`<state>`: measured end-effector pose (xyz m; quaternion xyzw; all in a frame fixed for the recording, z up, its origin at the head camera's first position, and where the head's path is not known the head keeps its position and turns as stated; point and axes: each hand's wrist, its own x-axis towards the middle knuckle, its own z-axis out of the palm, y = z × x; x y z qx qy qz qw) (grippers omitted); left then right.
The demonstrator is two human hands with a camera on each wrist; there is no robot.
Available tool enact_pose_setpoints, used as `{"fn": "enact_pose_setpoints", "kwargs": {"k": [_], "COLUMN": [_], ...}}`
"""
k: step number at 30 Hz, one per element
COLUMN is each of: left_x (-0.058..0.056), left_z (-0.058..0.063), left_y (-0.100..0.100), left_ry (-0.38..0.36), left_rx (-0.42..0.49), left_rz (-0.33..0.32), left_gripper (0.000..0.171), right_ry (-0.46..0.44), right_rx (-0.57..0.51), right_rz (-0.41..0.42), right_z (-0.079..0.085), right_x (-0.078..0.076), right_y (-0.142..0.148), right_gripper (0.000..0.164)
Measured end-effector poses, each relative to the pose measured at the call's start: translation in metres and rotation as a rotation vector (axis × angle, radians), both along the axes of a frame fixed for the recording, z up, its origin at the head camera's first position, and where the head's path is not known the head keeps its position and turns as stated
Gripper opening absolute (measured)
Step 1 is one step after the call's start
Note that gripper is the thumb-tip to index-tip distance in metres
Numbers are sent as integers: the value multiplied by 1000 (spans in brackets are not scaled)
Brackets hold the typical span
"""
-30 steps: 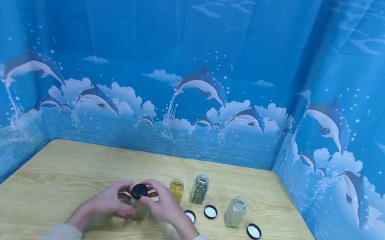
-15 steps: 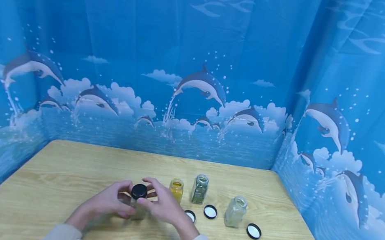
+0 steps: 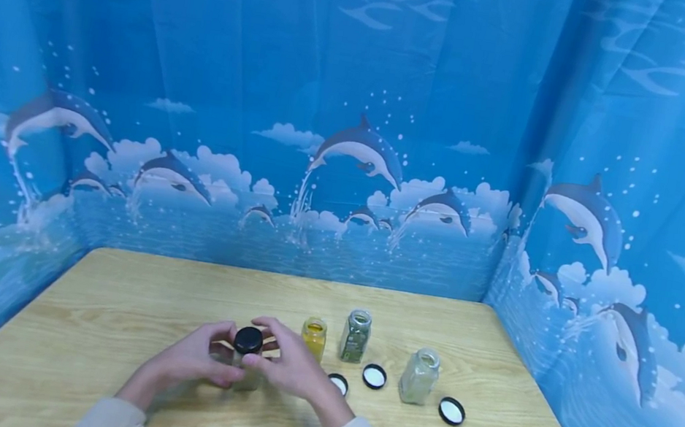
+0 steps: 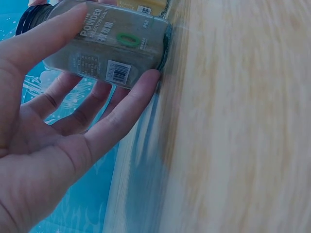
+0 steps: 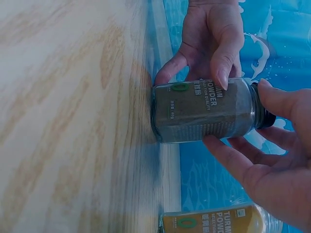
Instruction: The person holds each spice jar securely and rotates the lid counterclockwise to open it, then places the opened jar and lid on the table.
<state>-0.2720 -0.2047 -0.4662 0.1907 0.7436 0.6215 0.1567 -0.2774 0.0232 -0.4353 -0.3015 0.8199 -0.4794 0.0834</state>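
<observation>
A glass spice jar [image 5: 194,109] of brownish-grey powder, its label reading cumin powder, stands upright on the table, left of the other jars. Its black lid [image 3: 248,340] is on top. My left hand [image 3: 195,356] grips the body between thumb and fingers, the little finger down near the base in the left wrist view. At the top, my right hand [image 3: 296,365] has its thumb and fingers around the lid, while one fingertip [image 5: 210,141] lies against the glass below it. Part of the jar is hidden behind the hands in the head view.
Just right of the hands stand three lidless jars: yellow turmeric powder [image 3: 314,338], green flakes [image 3: 356,337] and a pale one [image 3: 419,378]. Black lids lie upturned near them: one partly behind my right wrist [image 3: 338,384], another in the middle [image 3: 374,376], a third at right [image 3: 452,411].
My right thumb and fingers have shifted slightly around the lid. The jar, my left hand and the other things stay in place.
</observation>
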Motion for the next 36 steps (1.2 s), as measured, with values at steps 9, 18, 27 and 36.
{"fn": "enact_pose_setpoints", "kwargs": {"k": [9, 18, 27, 36], "left_x": [0, 1, 1, 1], "left_z": [2, 4, 4, 3], "left_y": [3, 3, 2, 4], "left_ry": [-26, -17, -15, -8], "left_rx": [-2, -16, -22, -26], "left_rz": [20, 27, 27, 35], "left_gripper": [42, 41, 42, 40], "right_ry": [-11, 3, 75, 2], "right_rx": [-8, -4, 40, 7], "right_rz": [-15, -55, -12, -23], "right_z": [-2, -4, -1, -1], "right_x": [0, 0, -1, 1], "right_y": [-1, -3, -1, 0], "right_gripper": [54, 41, 43, 54]}}
